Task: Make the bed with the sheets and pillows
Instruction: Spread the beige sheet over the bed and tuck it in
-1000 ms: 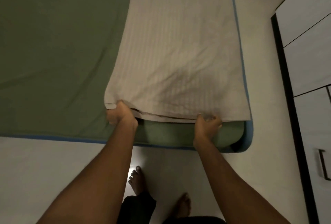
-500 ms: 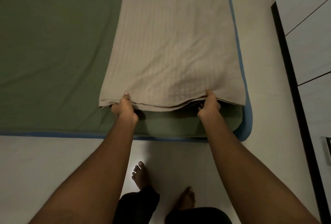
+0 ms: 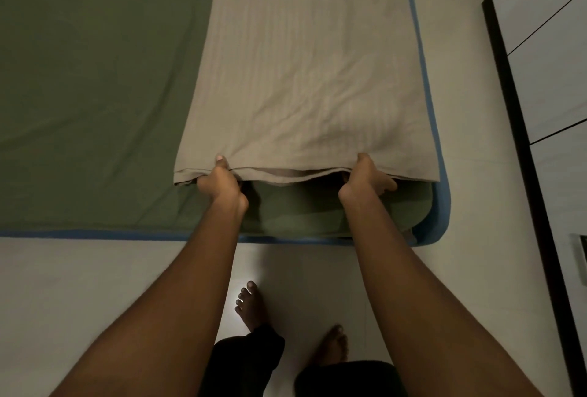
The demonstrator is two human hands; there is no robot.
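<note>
Beige sheet: folded in layers into a long strip. It lies on the right side of the mattress, its right side along the mattress's blue right edge.
Long axis: runs straight away from the person, from just short of the near right corner of the mattress out of view at the top.
Grip line: both hands hold the strip's near short edge, so all the cloth lies beyond the hands.
Left hand: pinches the layered hem close to the strip's near left corner, thumb on top and fingers beneath.
Right hand: grips the same hem a little inside the near right corner, thumb over the cloth. Some fingers show below it.
Nearer hand: the left one is nearer the uncovered side, so spreading the strip leftward probably depends on it.
Green sheet: covers the mattress, bare to the left of the strip and along the near edge.
Floor: pale, with bare feet below the near edge.
Wardrobe: stands at the right.
Writing: none can be read.
</note>
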